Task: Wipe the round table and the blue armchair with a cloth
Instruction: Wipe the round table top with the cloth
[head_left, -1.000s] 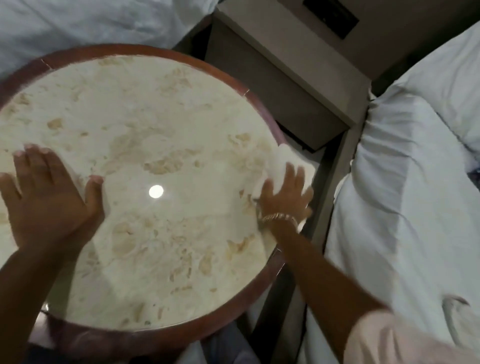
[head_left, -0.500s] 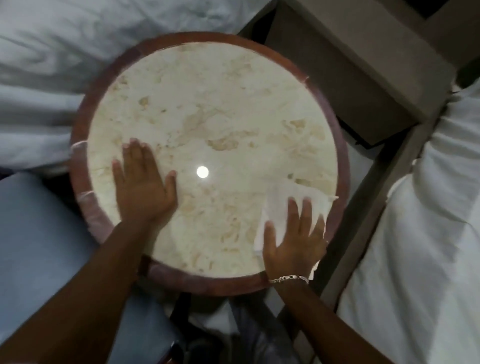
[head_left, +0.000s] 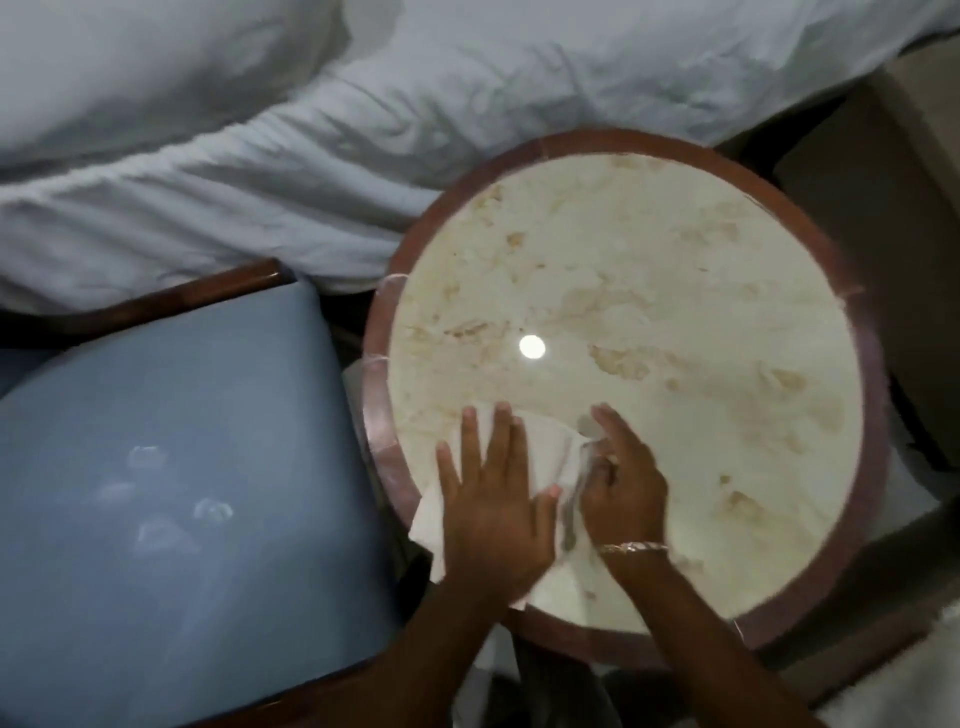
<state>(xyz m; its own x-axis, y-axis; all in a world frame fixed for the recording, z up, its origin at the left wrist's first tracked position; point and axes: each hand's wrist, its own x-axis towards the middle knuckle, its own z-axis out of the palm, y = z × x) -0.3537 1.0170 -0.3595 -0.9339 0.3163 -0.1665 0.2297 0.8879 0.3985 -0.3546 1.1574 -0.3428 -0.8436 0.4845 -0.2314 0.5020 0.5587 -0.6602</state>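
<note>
The round table (head_left: 878, 364) has a cream marble top and a reddish-brown rim, and fills the right half of the view. A white cloth (head_left: 545, 447) lies on its near-left part and hangs slightly over the rim. My left hand (head_left: 493, 499) presses flat on the cloth with its fingers spread. My right hand (head_left: 621, 483), which wears a bracelet, is just to the right with its fingers curled on the cloth's crumpled edge. The blue armchair (head_left: 182, 467) stands to the left of the table, its seat bare and its dark wooden frame showing.
A bed with rumpled white bedding (head_left: 260, 156) runs along the far side, touching the table's rim and the armchair. A beige cabinet (head_left: 883, 171) stands at the right behind the table. A lamp's reflection (head_left: 532, 346) glints on the marble.
The cloth has slid from the table's right edge to its near-left part under my right hand. My left hand has moved onto the cloth. The view has swung left, so the armchair shows.
</note>
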